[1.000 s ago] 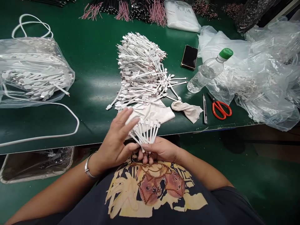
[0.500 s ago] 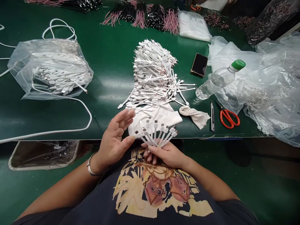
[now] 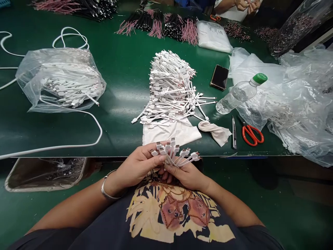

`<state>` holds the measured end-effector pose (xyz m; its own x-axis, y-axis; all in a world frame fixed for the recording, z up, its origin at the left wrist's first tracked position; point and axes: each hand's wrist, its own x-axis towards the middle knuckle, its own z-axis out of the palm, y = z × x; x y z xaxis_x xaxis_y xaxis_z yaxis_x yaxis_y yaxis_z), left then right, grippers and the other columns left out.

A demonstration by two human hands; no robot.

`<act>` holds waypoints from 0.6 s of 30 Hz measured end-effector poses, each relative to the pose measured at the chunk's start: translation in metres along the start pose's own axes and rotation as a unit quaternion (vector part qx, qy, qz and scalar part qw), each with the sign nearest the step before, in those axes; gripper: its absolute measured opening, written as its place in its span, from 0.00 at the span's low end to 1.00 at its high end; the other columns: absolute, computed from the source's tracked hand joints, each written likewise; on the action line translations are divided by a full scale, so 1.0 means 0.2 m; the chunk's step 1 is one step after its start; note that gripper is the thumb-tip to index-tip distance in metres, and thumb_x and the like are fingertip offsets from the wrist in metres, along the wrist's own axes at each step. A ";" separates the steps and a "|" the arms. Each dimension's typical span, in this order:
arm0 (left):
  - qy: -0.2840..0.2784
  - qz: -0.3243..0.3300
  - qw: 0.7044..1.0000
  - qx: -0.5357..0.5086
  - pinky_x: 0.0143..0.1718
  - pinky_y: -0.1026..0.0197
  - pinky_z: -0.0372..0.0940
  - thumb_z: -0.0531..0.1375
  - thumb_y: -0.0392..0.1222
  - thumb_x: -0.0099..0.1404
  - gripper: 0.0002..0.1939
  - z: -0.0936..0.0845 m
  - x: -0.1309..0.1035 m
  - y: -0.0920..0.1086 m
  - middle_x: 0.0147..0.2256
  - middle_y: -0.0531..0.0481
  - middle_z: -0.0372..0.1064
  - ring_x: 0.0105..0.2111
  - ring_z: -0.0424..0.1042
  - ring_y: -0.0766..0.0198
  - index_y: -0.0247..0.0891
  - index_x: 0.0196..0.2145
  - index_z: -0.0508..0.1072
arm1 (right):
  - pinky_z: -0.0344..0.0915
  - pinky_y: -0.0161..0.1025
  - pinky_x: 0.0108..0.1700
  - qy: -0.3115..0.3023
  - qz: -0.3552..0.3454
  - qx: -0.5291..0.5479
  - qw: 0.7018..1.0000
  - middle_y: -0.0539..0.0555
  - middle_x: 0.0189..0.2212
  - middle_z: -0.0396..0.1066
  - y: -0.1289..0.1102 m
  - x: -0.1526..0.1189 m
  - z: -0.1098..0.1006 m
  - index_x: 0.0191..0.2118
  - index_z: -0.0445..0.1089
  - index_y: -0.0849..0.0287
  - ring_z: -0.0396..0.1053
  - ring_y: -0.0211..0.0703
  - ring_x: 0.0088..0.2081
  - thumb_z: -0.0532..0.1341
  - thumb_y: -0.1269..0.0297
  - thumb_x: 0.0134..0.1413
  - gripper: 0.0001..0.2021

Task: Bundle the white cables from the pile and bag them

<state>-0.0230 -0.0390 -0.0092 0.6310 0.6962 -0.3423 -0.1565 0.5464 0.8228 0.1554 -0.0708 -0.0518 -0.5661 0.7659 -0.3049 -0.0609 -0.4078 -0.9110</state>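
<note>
Smooth green table (image 3: pixel 122 86) with a soft sheen stretches across the view; at its far side, a co-worker's hands (image 3: pixel 247 5) show beyond bundles of black-and-pink wires (image 3: pixel 166 26). Crinkled clear plastic bags (image 3: pixel 299 80) crowd the right side, a green-capped clear bottle (image 3: pixel 235 95) leaning against them near a dark phone (image 3: pixel 220 77). Nearer lie a slim knife (image 3: pixel 234 133), red-looped scissors (image 3: pixel 252 135) and a twisted cloth (image 3: pixel 215 133). On the left, another plastic bag (image 3: pixel 31 81) holds white cables, with a thick white cord (image 3: pixel 97 126) looping past. Between the person and the heaped cable pile (image 3: pixel 171 83) lies a flat, limp cloth (image 3: pixel 169 133). Just over the table's near edge, the right hand (image 3: pixel 186 173) pinches a fan of short white cables (image 3: pixel 178 156), square metal-tipped plugs upward; the left hand (image 3: pixel 139 165) curls partly closed at the fan's left side, its grip unclear.
</note>
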 end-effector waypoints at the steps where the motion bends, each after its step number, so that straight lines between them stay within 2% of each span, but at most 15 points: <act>1: -0.001 0.001 1.000 -0.004 0.31 0.59 0.66 0.58 0.41 0.64 0.20 0.00 0.00 0.00 0.30 0.45 0.73 0.28 0.72 0.60 0.38 0.54 0.67 | 0.65 0.32 0.28 0.001 0.005 0.005 1.000 0.50 0.26 0.67 0.00 0.00 0.00 0.35 0.67 0.61 0.66 0.33 0.26 0.55 0.48 0.57 0.18; 6: 0.022 0.010 0.999 -0.044 0.30 0.62 0.65 0.60 0.40 0.62 0.21 -0.01 0.01 -0.02 0.29 0.48 0.72 0.27 0.71 0.64 0.40 0.54 0.68 | 0.65 0.34 0.28 0.000 0.019 0.016 1.000 0.50 0.25 0.67 0.00 0.00 0.00 0.34 0.69 0.63 0.66 0.34 0.25 0.57 0.46 0.55 0.21; 10: 0.014 0.003 0.998 -0.063 0.26 0.63 0.65 0.59 0.41 0.62 0.22 -0.01 0.03 -0.04 0.27 0.49 0.70 0.23 0.69 0.66 0.40 0.55 0.66 | 0.65 0.33 0.27 -0.005 0.018 0.039 0.999 0.50 0.25 0.68 -0.01 0.01 0.00 0.34 0.69 0.63 0.66 0.33 0.24 0.58 0.46 0.53 0.21; 15: 0.030 -0.001 0.995 -0.094 0.21 0.66 0.63 0.60 0.41 0.62 0.13 0.00 0.06 -0.02 0.24 0.49 0.67 0.20 0.65 0.69 0.34 0.43 0.72 | 0.66 0.32 0.27 -0.015 0.037 0.090 0.995 0.54 0.28 0.70 0.00 0.02 0.01 0.32 0.70 0.65 0.67 0.33 0.24 0.60 0.46 0.52 0.22; 18: 0.047 -0.008 0.992 -0.121 0.21 0.67 0.63 0.60 0.42 0.61 0.11 0.00 0.07 -0.01 0.28 0.47 0.68 0.21 0.65 0.70 0.32 0.39 0.73 | 0.66 0.32 0.27 -0.018 0.052 0.118 0.991 0.56 0.30 0.72 0.00 0.03 0.01 0.33 0.70 0.66 0.69 0.34 0.26 0.60 0.46 0.52 0.22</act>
<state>-0.0137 -0.0298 -0.0150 0.5631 0.7211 -0.4036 -0.3320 0.6446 0.6886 0.1509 -0.0677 -0.0529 -0.6079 0.6974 -0.3795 -0.1895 -0.5916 -0.7836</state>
